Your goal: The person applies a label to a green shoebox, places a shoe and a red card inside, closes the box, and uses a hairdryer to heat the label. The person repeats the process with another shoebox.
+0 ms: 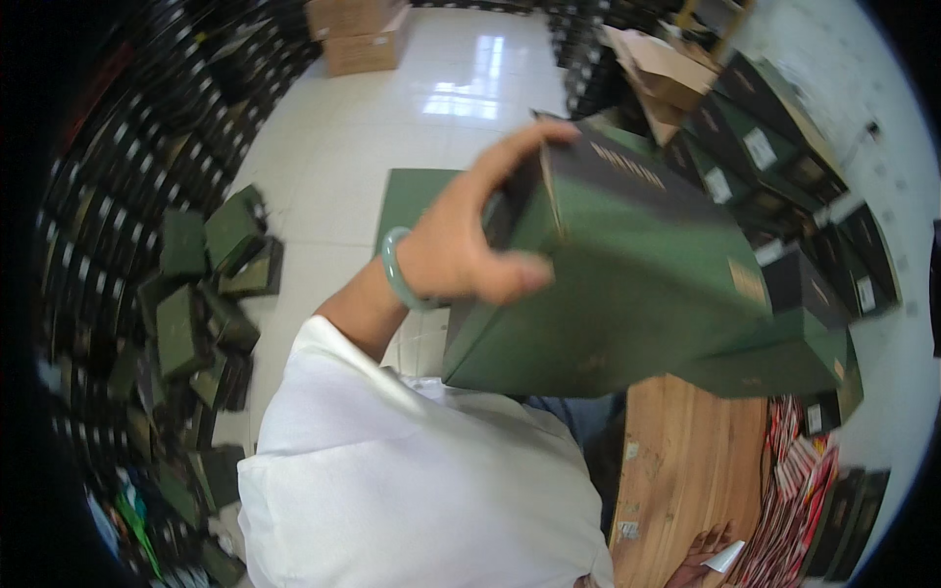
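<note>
My left hand (470,225), with a pale green bangle on its wrist, grips a large dark green box (627,304) by its left side. The thumb lies on the near face and the fingers curl over the dark top edge. The box is tilted and raised above a wooden tabletop (686,461). Low at the right, my right hand (698,557) shows in part over the tabletop's near end. A small white slip (724,557) is at its fingers, which are bent around it.
Another green box (784,358) adjoins the held one on the right. Red-and-white strips (789,490) lie beside the tabletop. Dark boxes (755,147) are stacked by the right wall. Green boxes (186,328) lie heaped on the left floor; cartons (363,44) stand far back.
</note>
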